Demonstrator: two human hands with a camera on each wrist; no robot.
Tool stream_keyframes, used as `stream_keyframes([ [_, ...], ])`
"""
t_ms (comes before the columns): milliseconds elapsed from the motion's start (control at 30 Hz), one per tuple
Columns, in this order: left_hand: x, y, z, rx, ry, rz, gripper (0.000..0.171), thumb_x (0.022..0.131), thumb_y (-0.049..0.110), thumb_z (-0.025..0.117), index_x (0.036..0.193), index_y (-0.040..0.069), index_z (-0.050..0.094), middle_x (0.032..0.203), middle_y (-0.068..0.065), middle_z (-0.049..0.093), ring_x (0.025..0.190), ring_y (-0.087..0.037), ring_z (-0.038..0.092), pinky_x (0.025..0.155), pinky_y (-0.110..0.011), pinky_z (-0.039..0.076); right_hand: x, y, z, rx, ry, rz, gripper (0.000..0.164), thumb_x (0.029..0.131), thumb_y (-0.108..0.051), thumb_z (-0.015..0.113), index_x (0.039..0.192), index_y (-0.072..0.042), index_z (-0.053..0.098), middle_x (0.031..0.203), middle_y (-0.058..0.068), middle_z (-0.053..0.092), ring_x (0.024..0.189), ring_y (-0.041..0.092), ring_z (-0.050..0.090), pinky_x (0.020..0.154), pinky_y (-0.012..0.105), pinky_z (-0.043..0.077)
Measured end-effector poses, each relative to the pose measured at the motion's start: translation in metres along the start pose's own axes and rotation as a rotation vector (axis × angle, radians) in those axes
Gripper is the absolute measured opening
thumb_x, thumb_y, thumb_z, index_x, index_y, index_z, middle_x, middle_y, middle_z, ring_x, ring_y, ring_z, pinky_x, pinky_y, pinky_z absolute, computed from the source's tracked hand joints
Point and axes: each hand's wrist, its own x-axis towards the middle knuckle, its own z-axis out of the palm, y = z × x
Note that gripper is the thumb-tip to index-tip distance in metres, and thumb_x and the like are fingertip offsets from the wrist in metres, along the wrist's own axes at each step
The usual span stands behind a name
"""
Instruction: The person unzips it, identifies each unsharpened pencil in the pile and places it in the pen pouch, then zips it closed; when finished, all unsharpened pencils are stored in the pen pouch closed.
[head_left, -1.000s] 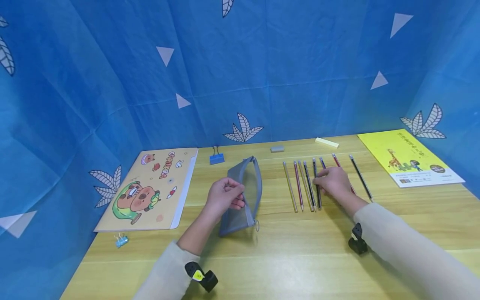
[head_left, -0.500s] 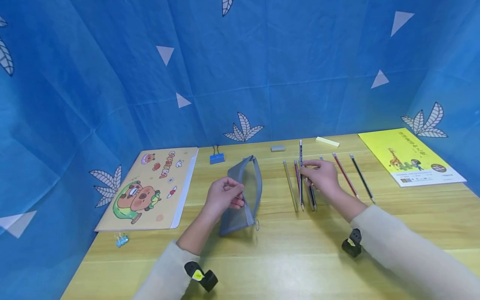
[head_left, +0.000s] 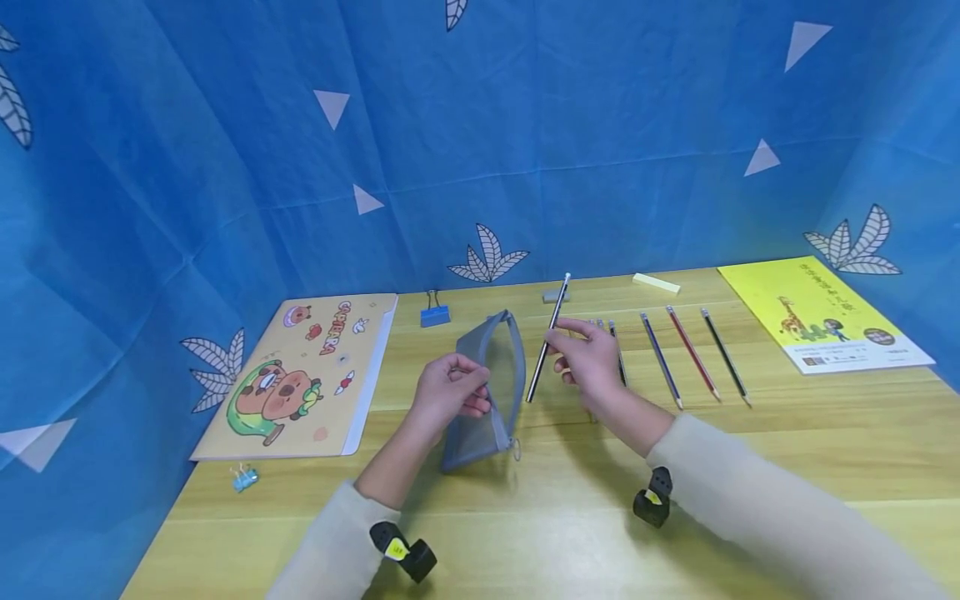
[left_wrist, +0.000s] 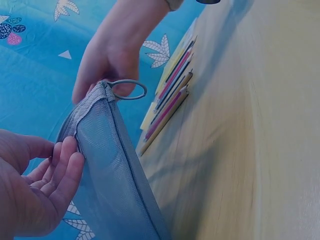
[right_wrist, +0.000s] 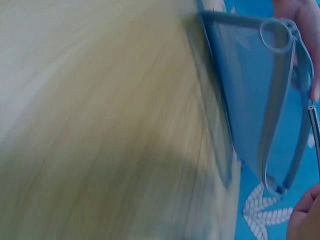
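My left hand (head_left: 450, 392) pinches one edge of the mouth of a grey mesh zipper pouch (head_left: 472, 437), which stands on its side with its mouth gaping to the right. A ring pull (left_wrist: 129, 89) hangs at the zipper's near end. Between thumb and fingers, my right hand (head_left: 588, 358) holds a dark striped pencil (head_left: 546, 346) tilted, its lower end beside the pouch's mouth. In the right wrist view the pencil's end (right_wrist: 313, 112) overlaps the mouth's far edge. Several pencils lie under and beyond the right hand, among them a blue pencil (head_left: 662, 360) and a red pencil (head_left: 693, 354).
A black-green pencil (head_left: 726, 357) ends the row near a yellow booklet (head_left: 825, 312). Behind are a grey eraser (head_left: 552, 297), a pale yellow stick (head_left: 656, 283) and a blue binder clip (head_left: 435, 316). At left lie a capybara folder (head_left: 300, 375) and a light-blue clip (head_left: 244, 478).
My right hand has picked a dark pencil from the row and carried it left to the pouch's mouth, tilting it. My left hand and the pouch have stayed put.
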Motion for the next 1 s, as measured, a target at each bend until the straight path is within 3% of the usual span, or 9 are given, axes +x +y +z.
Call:
stream_keyframes([
  [200,-0.001,0.0,0.001,-0.009,-0.009,0.013,0.016,0.081,0.01,0.058,0.089,-0.001,0.051,0.065,-0.011,0.057,0.049,-0.017,0.058,0.051,-0.033,0.052,-0.003,0.012,0.023,-0.007,0.011,-0.051,0.037,0.077,-0.011,0.063,0.111,-0.002,0.051,0.064,0.005,0.06,0.038,0.01,0.046,0.032,0.017,0.033],
  [500,-0.003,0.004,0.002,-0.065,-0.02,-0.007,0.018,0.081,0.01,0.058,0.093,-0.001,0.05,0.068,-0.012,0.058,0.052,-0.017,0.059,0.054,-0.034,0.052,-0.015,0.024,0.036,-0.16,-0.031,0.031,0.031,0.071,-0.008,0.066,0.101,-0.004,0.057,0.064,0.008,0.06,0.038,0.009,0.041,0.035,0.019,0.035],
  [767,-0.015,0.015,0.01,-0.032,-0.024,0.01,0.014,0.083,0.006,0.055,0.092,-0.004,0.049,0.069,-0.013,0.058,0.053,-0.018,0.059,0.056,-0.034,0.052,-0.014,0.023,0.034,-0.304,-0.076,0.065,0.031,0.07,-0.01,0.066,0.1,-0.005,0.058,0.068,0.01,0.062,0.034,0.006,0.03,0.031,0.018,0.025],
  [1000,-0.004,-0.001,0.01,-0.042,-0.062,0.017,0.017,0.082,0.011,0.058,0.091,-0.002,0.049,0.068,-0.012,0.058,0.053,-0.018,0.06,0.055,-0.033,0.052,-0.01,0.028,0.032,-0.423,-0.132,0.062,0.031,0.07,-0.012,0.068,0.098,-0.002,0.061,0.068,0.01,0.063,0.034,0.006,0.029,0.031,0.018,0.024],
])
